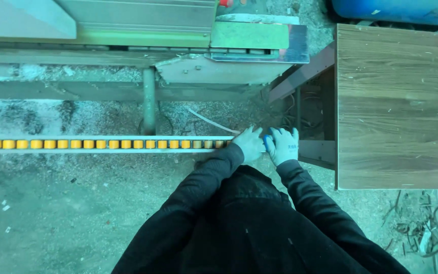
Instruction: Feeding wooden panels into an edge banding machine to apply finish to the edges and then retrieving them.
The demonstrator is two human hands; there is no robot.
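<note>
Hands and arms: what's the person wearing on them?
Both the left hand and the right hand wear light knit work gloves; a blue coated patch shows between them, and the right glove's back has small printed marking. Long black jacket sleeves cover both arms to the wrists, slightly creased.

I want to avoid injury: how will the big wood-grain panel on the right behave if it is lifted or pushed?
The wood-grain panel looks flat and thick-edged, so probably stiff and heavy. Its wide face likely makes it awkward to grip alone. Its smooth surface may slide easily when pushed.
</note>
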